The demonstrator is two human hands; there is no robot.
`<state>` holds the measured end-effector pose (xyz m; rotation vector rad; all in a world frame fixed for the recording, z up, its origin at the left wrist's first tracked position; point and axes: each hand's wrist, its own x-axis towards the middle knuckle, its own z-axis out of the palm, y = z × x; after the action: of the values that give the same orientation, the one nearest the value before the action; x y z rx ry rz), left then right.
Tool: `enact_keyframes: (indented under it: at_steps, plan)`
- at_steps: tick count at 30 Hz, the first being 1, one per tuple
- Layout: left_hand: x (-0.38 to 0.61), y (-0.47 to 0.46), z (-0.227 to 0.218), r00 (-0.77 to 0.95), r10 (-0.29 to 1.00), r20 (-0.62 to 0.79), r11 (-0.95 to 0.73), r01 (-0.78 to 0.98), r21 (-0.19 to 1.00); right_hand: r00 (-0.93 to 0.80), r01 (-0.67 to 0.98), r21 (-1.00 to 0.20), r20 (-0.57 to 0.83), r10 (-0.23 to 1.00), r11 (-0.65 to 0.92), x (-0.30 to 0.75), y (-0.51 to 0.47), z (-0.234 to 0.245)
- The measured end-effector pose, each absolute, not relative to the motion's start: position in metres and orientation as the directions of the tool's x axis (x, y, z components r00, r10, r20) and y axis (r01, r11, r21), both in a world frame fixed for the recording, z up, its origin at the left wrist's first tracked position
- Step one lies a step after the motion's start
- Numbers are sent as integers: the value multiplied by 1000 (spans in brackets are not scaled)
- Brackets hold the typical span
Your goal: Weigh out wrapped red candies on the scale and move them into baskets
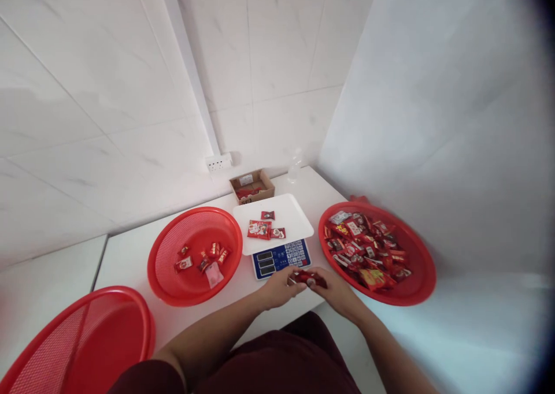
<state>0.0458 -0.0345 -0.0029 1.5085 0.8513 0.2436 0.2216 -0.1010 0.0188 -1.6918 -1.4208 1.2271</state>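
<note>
In front of the scale, my left hand (280,288) and my right hand (335,293) are close together, both closed on dark red wrapped candies (310,279). My fingers partly cover them, so how many there are is unclear. Just beyond is a digital scale (281,260) with a blue keypad and a white pan (292,212). On the pan lie a larger red packet (259,229) and two small wrapped candies, one (267,215) behind it and one (278,233) beside it. Right of my right hand, a red basket (420,267) holds a heap of red packets.
Left of the scale, a red mesh basket (167,232) holds several candies and a pink packet (214,275). Another red basket (117,324) stands at the near left. Behind the scale are a cardboard box (264,194) with red packets and a clear bottle (295,166). Walls bound the table.
</note>
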Motion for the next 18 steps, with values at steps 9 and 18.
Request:
enact_keyframes:
  at_steps: [9,18]
  plan:
    - [41,1,-3,539,797,-272,6,444,896,253,367,-868,-253,934,-334,256,-107,-6]
    - [68,104,7,377,926,2,-309,756,577,708,372,-694,-218,672,-617,391,-124,-55]
